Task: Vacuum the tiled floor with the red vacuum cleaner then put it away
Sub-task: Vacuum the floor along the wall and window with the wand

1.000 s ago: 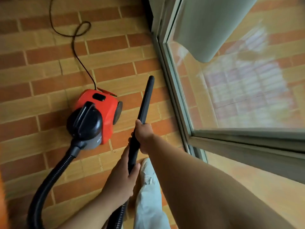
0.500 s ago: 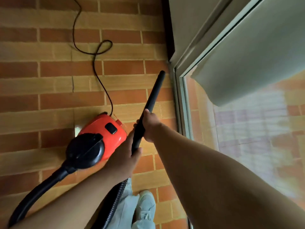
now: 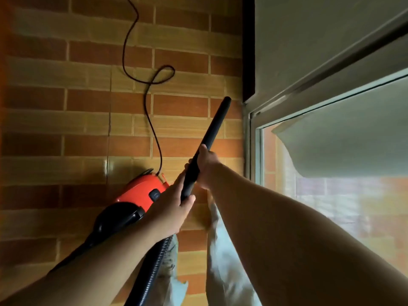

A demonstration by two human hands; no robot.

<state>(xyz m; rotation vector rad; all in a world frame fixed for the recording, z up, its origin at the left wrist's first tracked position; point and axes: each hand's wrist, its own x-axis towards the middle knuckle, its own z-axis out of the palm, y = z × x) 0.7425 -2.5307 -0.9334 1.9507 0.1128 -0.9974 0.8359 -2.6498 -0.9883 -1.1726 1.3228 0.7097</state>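
Observation:
The red vacuum cleaner point(image 3: 144, 189) with its black front sits on the tiled floor point(image 3: 66, 129) just left of my hands. A black wand point(image 3: 215, 127) runs up and to the right, its open tip near the foot of the door frame. My left hand point(image 3: 174, 209) is shut on the wand's lower end, where the ribbed black hose point(image 3: 152, 270) joins. My right hand point(image 3: 206, 167) grips the wand higher up. The hose passes under my left forearm and part of it is hidden.
A black power cord point(image 3: 152, 111) loops across the tiles beyond the vacuum. A metal sliding-door frame point(image 3: 249, 146) with glass point(image 3: 331, 206) lines the right side, a pale curtain point(image 3: 353, 146) behind it. My light trouser legs point(image 3: 223, 261) are below my arms.
The view has swung toward the door. The wand tip has moved forward toward the door frame corner, both hands staying on the wand. The vacuum body now lies lower in view.

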